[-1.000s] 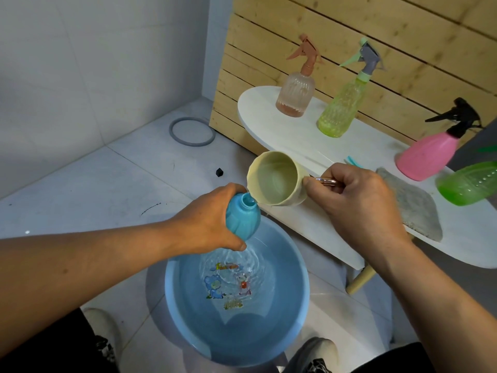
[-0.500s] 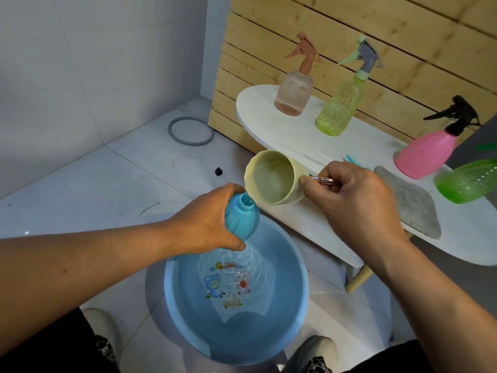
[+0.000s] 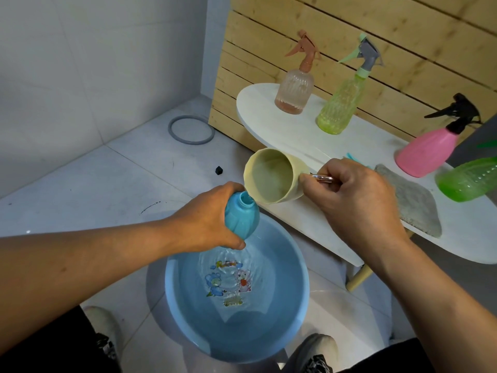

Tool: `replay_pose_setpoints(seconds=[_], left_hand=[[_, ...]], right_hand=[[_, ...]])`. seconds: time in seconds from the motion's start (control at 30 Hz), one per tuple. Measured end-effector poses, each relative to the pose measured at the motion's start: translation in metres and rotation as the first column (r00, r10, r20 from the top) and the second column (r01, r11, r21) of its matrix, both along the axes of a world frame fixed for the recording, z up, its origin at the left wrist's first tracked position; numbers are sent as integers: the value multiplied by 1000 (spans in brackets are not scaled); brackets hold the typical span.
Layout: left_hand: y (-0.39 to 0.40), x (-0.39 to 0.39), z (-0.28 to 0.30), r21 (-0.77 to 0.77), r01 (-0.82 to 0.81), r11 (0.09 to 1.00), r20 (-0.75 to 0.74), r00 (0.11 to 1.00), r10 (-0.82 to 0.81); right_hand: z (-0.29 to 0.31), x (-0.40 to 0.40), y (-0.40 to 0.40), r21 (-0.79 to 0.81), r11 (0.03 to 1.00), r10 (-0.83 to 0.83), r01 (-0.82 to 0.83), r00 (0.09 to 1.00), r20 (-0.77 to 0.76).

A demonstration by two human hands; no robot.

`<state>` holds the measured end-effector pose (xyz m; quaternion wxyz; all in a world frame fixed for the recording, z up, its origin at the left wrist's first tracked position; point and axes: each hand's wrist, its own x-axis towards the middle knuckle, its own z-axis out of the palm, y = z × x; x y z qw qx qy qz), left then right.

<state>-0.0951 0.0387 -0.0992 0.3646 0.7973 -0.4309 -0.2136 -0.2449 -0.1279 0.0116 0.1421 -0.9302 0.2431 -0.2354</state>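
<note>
Holding a small blue bottle [image 3: 240, 220] over the far rim of a blue basin [image 3: 170, 300], the person's left hand [image 3: 204, 219] has its fingers and thumb wrapped round the bottle's belly, with the open neck tilted up and to the right. The right hand [image 3: 357, 200] pinches the metal handle [image 3: 322, 179] of a yellow cup [image 3: 271, 176] with curled fingers. The cup lies tipped on its side, mouth to the left, and its lower lip touches the bottle's neck.

The basin sits on the floor between two shoes, one at each side of its near rim. It holds rippling water over a cartoon print on its bottom. The bottle hangs above the water, just inside the rim.

The front edge of the white worktop [image 3: 269, 122] runs just behind the cup and under the right hand — little room on that side. On it stand a peach spray bottle [image 3: 294, 90], a yellow-green one [image 3: 341, 103] and a pink one [image 3: 427, 152], all well back toward the wooden slat wall. A grey cloth [image 3: 408, 203] lies just beside the right hand, and a green bottle [image 3: 468, 179] sits at the far right.

To the left the tiled floor runs wide to the wall — a grey ring [image 3: 191, 129] lies near the corner, and a small black bit [image 3: 219, 170] lies between the ring and the bottle.
</note>
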Motion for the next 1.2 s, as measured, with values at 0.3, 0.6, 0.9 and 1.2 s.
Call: replay_pose_setpoints(seconds=[0.3, 0.6, 0.9, 1.2], left_hand=[[-1, 1, -1, 1, 0, 1000, 2, 1000, 0], [0, 1, -3, -4, 10, 1000, 1, 1000, -10], [0, 1, -4, -4, 15, 1000, 6, 1000, -15], [-1, 1, -4, -9, 17, 1000, -3, 1000, -17]], right_hand=[[-1, 0, 0, -33, 999, 9, -9, 1000, 14], [-1, 0, 1, -60, 998, 9, -8, 1000, 13], [-2, 0, 1, -79, 997, 8, -7, 1000, 13], [-2, 0, 2, -122, 992, 26, -24, 1000, 11]])
